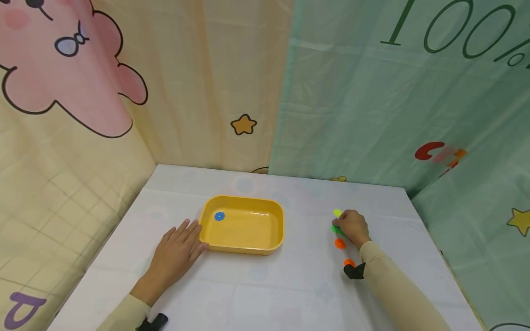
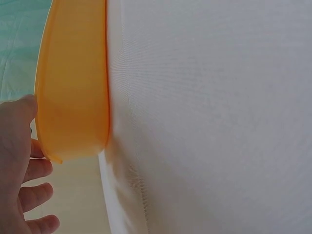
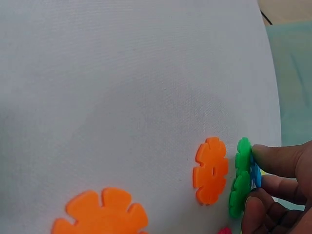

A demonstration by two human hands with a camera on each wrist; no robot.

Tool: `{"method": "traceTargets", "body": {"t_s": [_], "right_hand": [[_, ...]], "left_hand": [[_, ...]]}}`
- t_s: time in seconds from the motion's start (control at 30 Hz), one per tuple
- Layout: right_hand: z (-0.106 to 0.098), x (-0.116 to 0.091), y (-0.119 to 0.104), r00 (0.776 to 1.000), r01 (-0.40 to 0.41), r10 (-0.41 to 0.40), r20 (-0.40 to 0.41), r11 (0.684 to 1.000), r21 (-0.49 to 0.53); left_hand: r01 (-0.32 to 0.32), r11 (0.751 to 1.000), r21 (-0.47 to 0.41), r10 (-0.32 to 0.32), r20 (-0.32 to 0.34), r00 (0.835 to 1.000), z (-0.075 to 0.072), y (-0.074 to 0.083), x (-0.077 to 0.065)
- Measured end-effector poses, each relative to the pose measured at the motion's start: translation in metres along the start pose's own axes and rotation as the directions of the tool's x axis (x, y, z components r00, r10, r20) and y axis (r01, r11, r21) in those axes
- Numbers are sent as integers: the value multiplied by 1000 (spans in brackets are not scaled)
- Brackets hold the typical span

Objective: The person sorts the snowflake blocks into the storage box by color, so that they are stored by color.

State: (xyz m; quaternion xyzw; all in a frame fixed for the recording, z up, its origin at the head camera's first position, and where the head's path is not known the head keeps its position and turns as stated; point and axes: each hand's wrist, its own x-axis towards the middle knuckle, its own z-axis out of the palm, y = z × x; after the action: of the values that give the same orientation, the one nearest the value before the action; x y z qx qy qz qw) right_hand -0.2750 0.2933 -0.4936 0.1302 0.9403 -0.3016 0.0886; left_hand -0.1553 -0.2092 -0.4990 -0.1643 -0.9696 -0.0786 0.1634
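Observation:
My left hand (image 1: 175, 250) lies with straight fingers at the left rim of a yellow tray (image 1: 248, 248); the left wrist view has the thumb right at the rim. In the tray sits a blue flower-shaped plastic disc (image 1: 219, 216). On the right side of the table, my right hand (image 1: 353, 226) pinches another blue flower-shaped disc (image 3: 256, 171) between thumb and fingers, mostly hidden by them. Green flower discs (image 3: 241, 183) stand right beside it. Nearer me lie an orange disc (image 1: 340, 243) and a second orange disc (image 1: 349, 263); a yellow-green disc (image 1: 337, 213) is just beyond the hand.
A sliver of a pink piece (image 3: 225, 230) shows at the bottom of the right wrist view. The white-covered table (image 1: 256, 285) meets printed curtains (image 1: 232, 82) at its back and sides. A black wrist mount (image 1: 354, 271) overlaps the nearer orange disc.

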Motion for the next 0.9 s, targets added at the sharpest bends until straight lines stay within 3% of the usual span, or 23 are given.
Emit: {"method": "traceTargets", "body": {"t_s": [0.47, 0.73, 0.9], "right_hand": [[1, 1, -4, 999, 27, -25, -44, 999, 39], [-1, 4, -10, 998, 25, -21, -54, 996, 81], [-7, 5, -18, 995, 57, -46, -87, 990, 130]], "left_hand": [[-25, 1000, 16, 25, 24, 999, 0, 2, -3], [-110, 994, 19, 110, 4, 994, 3, -2, -14], [-197, 980, -6, 196, -37, 980, 5, -3, -19]]}}
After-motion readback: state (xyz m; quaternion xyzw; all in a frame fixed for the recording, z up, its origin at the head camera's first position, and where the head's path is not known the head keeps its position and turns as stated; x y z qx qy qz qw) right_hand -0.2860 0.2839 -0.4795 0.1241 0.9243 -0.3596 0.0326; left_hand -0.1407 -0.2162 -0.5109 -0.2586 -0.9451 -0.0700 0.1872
